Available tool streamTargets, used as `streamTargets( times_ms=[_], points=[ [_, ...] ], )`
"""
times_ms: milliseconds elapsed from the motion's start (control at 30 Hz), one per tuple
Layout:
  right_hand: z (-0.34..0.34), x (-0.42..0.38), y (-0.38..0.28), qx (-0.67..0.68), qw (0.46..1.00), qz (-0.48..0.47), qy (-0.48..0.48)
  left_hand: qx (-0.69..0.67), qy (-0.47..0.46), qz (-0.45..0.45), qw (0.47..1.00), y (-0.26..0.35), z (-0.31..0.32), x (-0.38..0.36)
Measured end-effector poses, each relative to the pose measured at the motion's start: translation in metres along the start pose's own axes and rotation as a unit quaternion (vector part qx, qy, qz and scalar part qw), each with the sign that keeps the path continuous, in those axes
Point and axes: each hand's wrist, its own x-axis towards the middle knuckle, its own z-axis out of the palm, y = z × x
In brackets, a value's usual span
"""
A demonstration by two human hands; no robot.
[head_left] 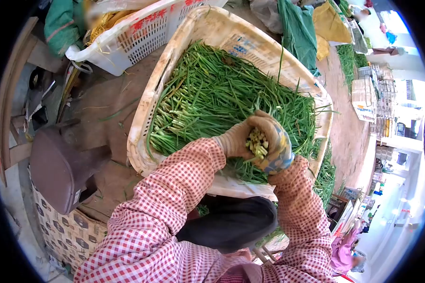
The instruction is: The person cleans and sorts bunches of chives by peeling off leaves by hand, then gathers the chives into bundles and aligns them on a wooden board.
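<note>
Both my gloved hands meet over the near right part of a large off-white plastic crate (143, 111). Their fingers wrap round a bundle of green stalks (258, 143), whose pale cut ends point toward me. My left hand (238, 137) holds the bundle from the left, in a tan glove. On the right side of the bundle is my right hand (279, 147), in a glove with a blue and yellow pattern. Long green stalks (212, 89) fill the crate, with many pale ends lined up along its left side.
A white basket (144, 35) with red writing stands at the upper left. Left of the crate is a brown padded seat (56, 170). Green stalks (325, 181) lie right of the crate. Stacked crates (366, 94) and a person in pink (343, 252) are farther right.
</note>
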Motion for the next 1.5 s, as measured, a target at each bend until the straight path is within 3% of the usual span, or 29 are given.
streamTargets(
  times_ms=[33, 67, 100, 200, 267, 300, 433, 500, 600, 700, 833, 1000, 1067, 1100, 1133, 1200, 1267, 1333, 1400, 1467, 1500],
  points=[
    [-0.001, -0.004, -0.003, 0.009, 1.0, 0.013, -0.016, 0.424, -0.029, -0.031, 0.905, 0.022, 0.017, -0.01],
    [-0.003, -0.003, -0.006, 0.011, 1.0, 0.017, -0.012, 0.767, -0.057, -0.055, 0.636, 0.032, 0.024, -0.014],
    [-0.008, -0.001, -0.01, 0.044, 0.998, 0.031, -0.033, 0.78, -0.024, -0.083, 0.62, 0.017, 0.016, -0.006],
    [-0.006, -0.002, -0.007, 0.101, 0.993, 0.045, -0.032, 0.764, -0.049, -0.138, 0.628, 0.018, 0.02, -0.003],
    [-0.007, -0.004, -0.003, 0.128, 0.988, 0.037, -0.081, 0.719, -0.055, -0.142, 0.678, 0.003, 0.011, -0.006],
    [-0.007, -0.005, 0.0, 0.173, 0.981, 0.054, -0.072, 0.735, 0.003, -0.137, 0.664, -0.003, 0.007, -0.006],
    [-0.006, -0.018, -0.003, 0.122, 0.987, 0.098, 0.034, 0.769, 0.233, -0.114, 0.585, -0.014, 0.001, -0.011],
    [-0.026, -0.021, -0.009, 0.103, 0.984, 0.119, 0.087, 0.773, 0.283, -0.103, 0.558, -0.012, 0.002, -0.017],
    [-0.075, -0.036, -0.022, 0.106, 0.972, 0.143, 0.15, 0.745, 0.258, -0.319, 0.525, 0.001, 0.003, -0.025],
    [-0.127, -0.071, -0.041, 0.07, 0.959, 0.138, 0.236, 0.736, 0.256, -0.343, 0.525, -0.001, -0.001, -0.023],
    [-0.2, -0.152, -0.057, -0.019, 0.943, 0.161, 0.29, 0.74, 0.254, -0.348, 0.516, -0.001, 0.001, -0.021],
    [-0.268, -0.29, -0.125, -0.192, 0.87, 0.275, 0.361, 0.763, 0.253, -0.338, 0.49, -0.002, 0.005, -0.022],
    [-0.262, -0.378, -0.146, -0.11, 0.828, 0.198, 0.513, 0.764, 0.253, -0.339, 0.487, 0.002, 0.01, -0.017],
    [-0.258, -0.417, -0.146, -0.114, 0.823, 0.197, 0.521, 0.763, 0.25, -0.348, 0.483, 0.001, 0.012, -0.015],
    [-0.249, -0.451, -0.141, -0.118, 0.854, 0.125, 0.491, 0.756, 0.245, -0.376, 0.477, -0.001, 0.018, -0.019],
    [-0.202, -0.578, -0.104, -0.041, 0.771, 0.274, 0.573, 0.769, 0.274, -0.406, 0.41, 0.006, 0.058, -0.011],
    [-0.139, -0.566, -0.108, -0.042, 0.698, 0.38, 0.606, 0.845, 0.254, -0.263, 0.39, 0.0, 0.074, -0.013],
    [-0.131, -0.521, -0.148, 0.01, 0.682, 0.342, 0.646, 0.876, 0.193, -0.092, 0.432, 0.001, 0.113, -0.011],
    [-0.136, -0.507, -0.177, 0.042, 0.657, 0.335, 0.675, 0.823, 0.08, 0.078, 0.556, -0.007, 0.158, -0.013],
    [-0.124, -0.548, -0.161, 0.065, 0.691, 0.229, 0.683, 0.684, -0.012, 0.068, 0.726, -0.029, 0.212, -0.01],
    [-0.125, -0.522, -0.177, -0.019, 0.637, 0.417, 0.648, 0.618, -0.049, 0.003, 0.785, -0.046, 0.231, -0.01]
  ],
)
